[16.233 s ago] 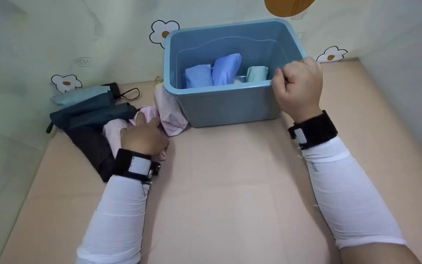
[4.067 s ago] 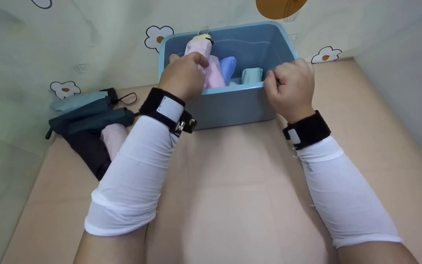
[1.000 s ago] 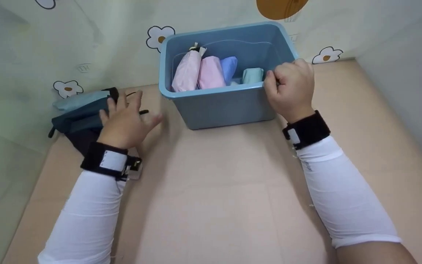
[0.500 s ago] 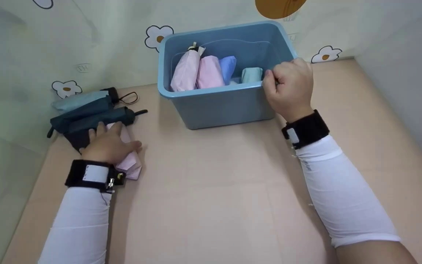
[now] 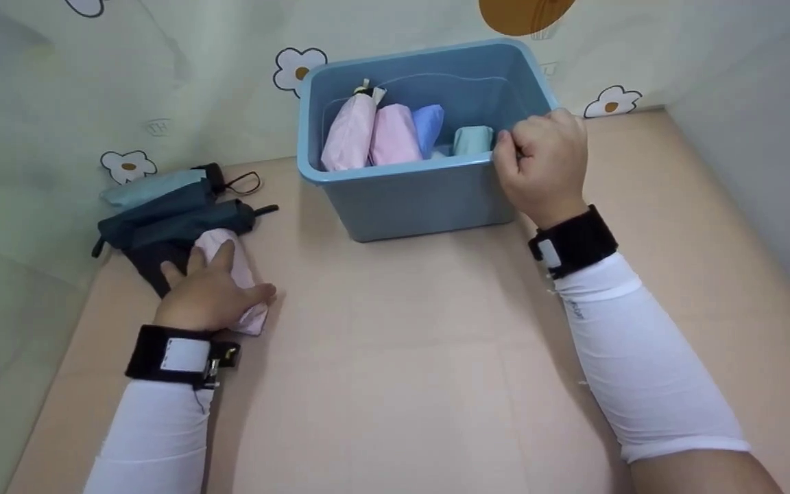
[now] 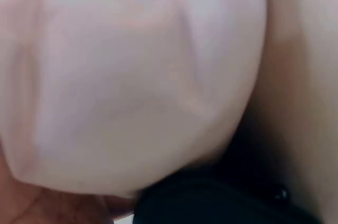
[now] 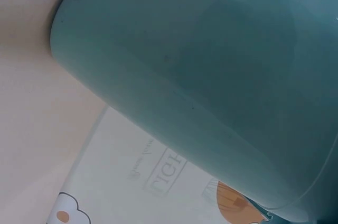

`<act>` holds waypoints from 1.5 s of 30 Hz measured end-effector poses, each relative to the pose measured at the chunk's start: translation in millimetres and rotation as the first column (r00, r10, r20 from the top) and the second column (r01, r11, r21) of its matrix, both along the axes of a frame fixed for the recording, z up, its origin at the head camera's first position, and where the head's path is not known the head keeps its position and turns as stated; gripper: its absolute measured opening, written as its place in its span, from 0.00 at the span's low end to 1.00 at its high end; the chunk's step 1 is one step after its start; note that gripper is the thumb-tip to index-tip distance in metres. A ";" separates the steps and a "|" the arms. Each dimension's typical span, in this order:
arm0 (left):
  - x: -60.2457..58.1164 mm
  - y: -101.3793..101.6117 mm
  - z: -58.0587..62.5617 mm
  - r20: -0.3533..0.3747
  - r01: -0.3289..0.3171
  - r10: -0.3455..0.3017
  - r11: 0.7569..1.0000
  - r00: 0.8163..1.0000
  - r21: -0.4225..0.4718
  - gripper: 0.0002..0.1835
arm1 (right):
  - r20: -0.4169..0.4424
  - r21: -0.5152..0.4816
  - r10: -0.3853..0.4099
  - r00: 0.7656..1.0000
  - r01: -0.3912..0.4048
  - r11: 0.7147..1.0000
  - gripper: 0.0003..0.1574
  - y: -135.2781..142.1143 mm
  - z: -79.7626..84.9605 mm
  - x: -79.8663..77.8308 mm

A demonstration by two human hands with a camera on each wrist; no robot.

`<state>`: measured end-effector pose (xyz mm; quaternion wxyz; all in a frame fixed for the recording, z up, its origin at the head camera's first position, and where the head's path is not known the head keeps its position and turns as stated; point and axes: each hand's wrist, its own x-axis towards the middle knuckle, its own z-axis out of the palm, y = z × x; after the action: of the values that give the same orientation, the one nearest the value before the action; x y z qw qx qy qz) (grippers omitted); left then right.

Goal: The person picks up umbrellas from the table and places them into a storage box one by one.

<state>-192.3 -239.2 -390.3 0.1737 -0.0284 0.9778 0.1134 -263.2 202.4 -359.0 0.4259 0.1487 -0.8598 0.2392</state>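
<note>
My left hand (image 5: 204,295) lies over a pale pink folded umbrella (image 5: 251,317) on the table, fingers spread across it and thumb out along its right side. That umbrella (image 6: 127,86) fills most of the left wrist view. My right hand (image 5: 547,165) grips the right front corner of the rim of a blue plastic bin (image 5: 429,202); the right wrist view shows the bin (image 7: 158,60) wall close up. Inside the bin stand a pale pink umbrella (image 5: 350,136), a pink one (image 5: 395,137), a blue one (image 5: 428,129) and a mint-green one (image 5: 473,140).
Left of the bin, a light teal umbrella (image 5: 155,189), two dark teal umbrellas (image 5: 193,225) and a black one (image 5: 151,264) lie piled together. Their straps point towards the bin. A flower-printed sheet (image 5: 196,82) hangs behind the peach-coloured table (image 5: 429,357).
Two pink umbrellas from the table now stand in the bin. My left hand has left the bin and come down onto the remaining pink umbrella. The right hand keeps its hold.
</note>
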 end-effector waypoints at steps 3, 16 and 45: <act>5.1 5.3 -1.9 0.005 -0.003 0.003 1.000 1.000 -0.018 0.65 | 0.005 0.002 0.002 1.000 -0.002 1.000 0.29 0.9 -0.5 0.0; 14.2 21.5 -10.2 -0.114 0.024 -0.035 0.995 0.993 -0.099 0.53 | -0.007 -0.012 -0.003 1.000 0.003 1.000 0.29 1.2 -1.5 -0.6; 16.9 29.9 -17.3 -0.260 0.063 -0.067 0.998 0.963 -0.026 0.43 | -0.017 -0.069 0.007 1.000 -0.008 0.998 0.29 -2.1 -0.9 -0.1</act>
<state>-175.4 -209.3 -407.6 0.0469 0.0173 0.9936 0.1016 -263.3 200.3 -359.9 0.4371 0.1390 -0.8469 0.2690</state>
